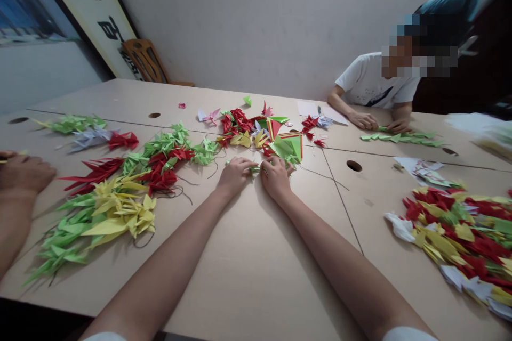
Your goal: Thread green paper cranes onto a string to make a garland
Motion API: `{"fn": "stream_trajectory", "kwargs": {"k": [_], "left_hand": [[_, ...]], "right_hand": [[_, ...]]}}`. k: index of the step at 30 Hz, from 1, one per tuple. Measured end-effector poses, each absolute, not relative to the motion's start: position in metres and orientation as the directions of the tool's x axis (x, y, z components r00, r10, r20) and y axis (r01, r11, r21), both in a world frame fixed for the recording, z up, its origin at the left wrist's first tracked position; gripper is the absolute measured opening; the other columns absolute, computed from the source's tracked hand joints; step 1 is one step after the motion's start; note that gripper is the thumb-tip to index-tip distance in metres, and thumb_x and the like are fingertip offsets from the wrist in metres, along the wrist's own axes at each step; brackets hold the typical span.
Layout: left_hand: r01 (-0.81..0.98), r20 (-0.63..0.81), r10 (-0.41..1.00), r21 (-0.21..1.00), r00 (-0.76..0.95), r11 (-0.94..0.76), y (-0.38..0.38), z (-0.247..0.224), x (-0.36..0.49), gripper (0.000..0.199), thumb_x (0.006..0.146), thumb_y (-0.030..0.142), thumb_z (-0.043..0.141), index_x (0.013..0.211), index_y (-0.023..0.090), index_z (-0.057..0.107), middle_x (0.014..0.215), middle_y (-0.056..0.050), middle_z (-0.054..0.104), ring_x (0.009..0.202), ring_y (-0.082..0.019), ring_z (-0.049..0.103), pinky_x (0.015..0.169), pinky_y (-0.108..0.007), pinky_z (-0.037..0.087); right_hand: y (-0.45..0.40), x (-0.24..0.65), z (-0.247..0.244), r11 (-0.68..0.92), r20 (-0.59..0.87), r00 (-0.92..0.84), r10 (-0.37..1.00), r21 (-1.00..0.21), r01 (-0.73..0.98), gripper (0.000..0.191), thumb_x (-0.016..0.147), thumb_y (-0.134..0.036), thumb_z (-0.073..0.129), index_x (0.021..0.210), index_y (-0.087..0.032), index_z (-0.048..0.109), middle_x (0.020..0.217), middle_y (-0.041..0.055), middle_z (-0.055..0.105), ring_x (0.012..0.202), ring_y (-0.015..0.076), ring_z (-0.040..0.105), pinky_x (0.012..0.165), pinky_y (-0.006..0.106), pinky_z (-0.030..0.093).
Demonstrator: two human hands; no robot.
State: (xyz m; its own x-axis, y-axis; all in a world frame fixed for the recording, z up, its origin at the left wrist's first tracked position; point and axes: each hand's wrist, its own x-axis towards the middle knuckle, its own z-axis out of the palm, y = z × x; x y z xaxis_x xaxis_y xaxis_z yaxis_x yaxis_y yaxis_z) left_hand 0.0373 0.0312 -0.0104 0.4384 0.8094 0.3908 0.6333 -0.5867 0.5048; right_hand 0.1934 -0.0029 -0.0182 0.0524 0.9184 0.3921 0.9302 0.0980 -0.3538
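Note:
Both my hands meet near the middle of the pale table (240, 256). My left hand (237, 175) has its fingers closed on a small green folded paper (254, 170). From the other side, my right hand (276, 173) pinches the same green paper, most of it hidden by the fingers. Just beyond my right hand lie green paper sheets (288, 146) with red and yellow edges. Red folded paper pieces (239, 120) and yellow ones (241, 139) sit behind my hands. A dark thread (326, 176) runs to the right.
Green, red and yellow folded cranes (120, 205) cover the left side. A large colourful pile (464, 240) lies at the right. Across the table, a person in a white shirt (378, 77) handles a green paper row (400, 138). Another person's hand (26, 173) is at the left edge.

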Motion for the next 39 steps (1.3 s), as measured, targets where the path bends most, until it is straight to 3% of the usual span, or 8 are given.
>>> {"fn": "stream_trajectory", "kwargs": {"k": [7,14,21,32,39], "left_hand": [[0.68,0.279,0.899,0.588,0.337,-0.438,0.032,-0.006,0.037,0.026,0.077,0.013,0.061,0.097,0.023,0.075,0.094,-0.005,0.073,0.087,-0.02,0.062,0.081,-0.03,0.045],[0.586,0.303,0.914,0.701,0.271,-0.407,0.033,-0.01,0.035,0.028,0.072,0.008,0.056,0.089,0.021,0.074,0.082,-0.001,0.074,0.077,-0.016,0.065,0.073,-0.025,0.046],[0.607,0.312,0.917,0.687,0.249,-0.399,0.036,-0.01,0.035,0.034,0.072,0.006,0.058,0.096,0.021,0.076,0.098,-0.005,0.075,0.091,-0.019,0.067,0.084,-0.029,0.048],[0.493,0.314,0.933,0.792,0.176,-0.359,0.033,-0.005,0.037,0.025,0.068,0.006,0.057,0.08,0.018,0.075,0.08,-0.002,0.074,0.075,-0.015,0.065,0.076,-0.025,0.05],[0.423,0.297,0.934,0.834,0.197,-0.354,0.035,-0.006,0.037,0.033,0.068,0.005,0.052,0.086,0.018,0.075,0.085,-0.001,0.075,0.079,-0.015,0.066,0.077,-0.025,0.052]], "right_hand": [[-0.004,0.192,-0.015,0.166,0.414,0.013,0.91,-0.393,0.905,0.018,0.09,-0.02,0.049,0.088,-0.023,0.067,0.11,0.0094,0.061,0.109,0.0266,0.045,0.099,0.048,0.019],[-0.01,0.189,-0.007,0.246,0.511,-0.034,0.859,-0.353,0.903,0.018,0.092,-0.02,0.048,0.087,-0.022,0.066,0.112,0.0071,0.062,0.111,0.0235,0.047,0.102,0.045,0.016],[-0.012,0.189,-0.006,0.262,0.53,-0.063,0.846,-0.311,0.914,0.02,0.094,-0.02,0.046,0.088,-0.022,0.065,0.112,0.0071,0.063,0.111,0.0228,0.046,0.101,0.043,0.017],[-0.013,0.188,-0.004,0.255,0.544,-0.053,0.838,-0.303,0.918,0.018,0.095,-0.025,0.046,0.093,-0.023,0.065,0.112,0.0071,0.062,0.112,0.023,0.047,0.103,0.043,0.016],[-0.012,0.188,-0.005,0.265,0.53,-0.081,0.844,-0.281,0.923,0.018,0.093,-0.024,0.048,0.09,-0.023,0.066,0.114,0.0071,0.062,0.114,0.0233,0.046,0.102,0.042,0.017]]}}
